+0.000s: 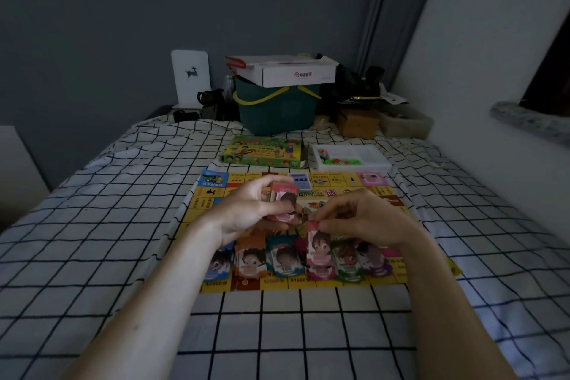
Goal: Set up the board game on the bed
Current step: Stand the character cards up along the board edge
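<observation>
A yellow game board (391, 256) lies flat on the checked bed sheet (123, 225). My left hand (246, 210) grips a stack of pink play-money notes (282, 202) above the board's middle. My right hand (367, 219) pinches the top of a single pink note (319, 245) that hangs over a row of several coloured note piles (277, 259) along the board's near edge. The green game box (265, 153) lies open beyond the board. Beside it sits a white tray (351, 157) with small coloured pieces in it.
At the head of the bed stand a dark green basket (277, 111) with a white carton (293, 72) on top, a white panel with a deer mark (191, 77), dark clutter and a brown box (357, 123). A wall runs along the right.
</observation>
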